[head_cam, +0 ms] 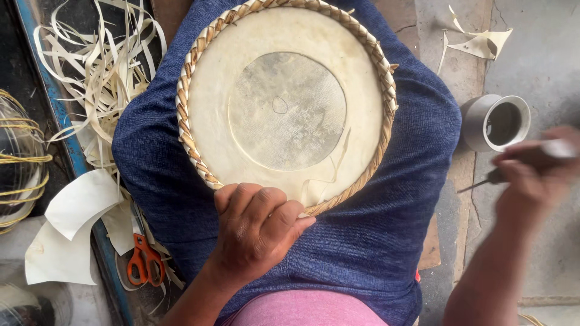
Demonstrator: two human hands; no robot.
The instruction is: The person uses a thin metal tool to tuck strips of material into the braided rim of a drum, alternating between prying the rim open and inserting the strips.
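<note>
A round drum head (284, 102) of pale hide with a grey inner circle and a braided strip rim rests on my lap, which is covered in blue cloth (362, 235). My left hand (257, 229) grips the drum's near rim, fingers curled over the edge. My right hand (534, 169), blurred with motion, holds a thin dark-tipped tool with a light handle (519, 160) to the right of my lap, just below a small grey cup (495, 122) of dark liquid.
Pale strips and shavings (103, 66) lie in a heap at the left. Orange-handled scissors (145, 261) lie by white hide scraps (72, 223). A wire-wrapped round object (18, 163) is at the far left. Hide offcuts (480, 42) lie on the concrete floor at upper right.
</note>
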